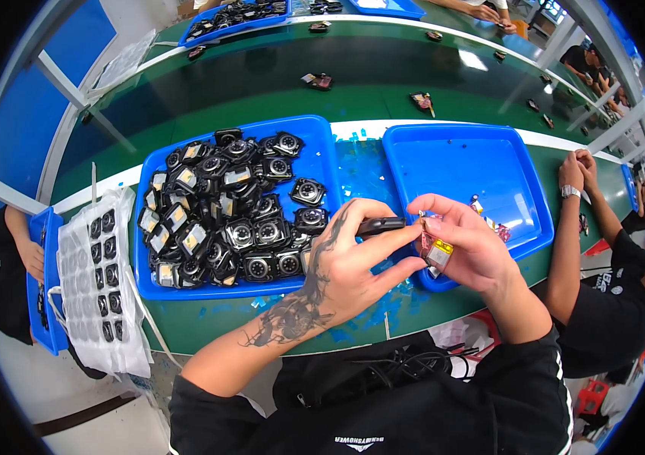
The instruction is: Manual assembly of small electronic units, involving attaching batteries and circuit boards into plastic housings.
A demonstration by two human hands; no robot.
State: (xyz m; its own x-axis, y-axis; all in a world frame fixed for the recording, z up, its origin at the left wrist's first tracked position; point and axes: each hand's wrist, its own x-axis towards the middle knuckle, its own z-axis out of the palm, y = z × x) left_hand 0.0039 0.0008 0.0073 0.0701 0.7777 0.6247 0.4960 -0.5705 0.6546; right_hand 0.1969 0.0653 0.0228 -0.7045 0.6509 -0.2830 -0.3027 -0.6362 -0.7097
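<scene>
My left hand [356, 258], with its tattooed forearm, is closed around a black stick-like tool [381, 225], whose kind I cannot make out. Its thumb and fingertips meet my right fingers. In my right hand [474, 246] is a small electronic assembly [436, 252] with a yellow-labelled, silvery block, pinched between thumb and fingers. The fingers partly hide it. Both hands are over the gap between two blue trays. Beside my left hand, the left tray [315, 130] is heaped with black smartwatch cases [239, 197]. Under my right hand, the right tray [459, 163] has several small parts [498, 230] near its edge.
Blue film scraps [364, 171] litter the green bench between the trays. A white moulded sheet [83, 284] with watch cases stands at the left. Small assemblies [422, 101] lie on the green belt [254, 95] beyond. A co-worker's arms [565, 235] are at the right.
</scene>
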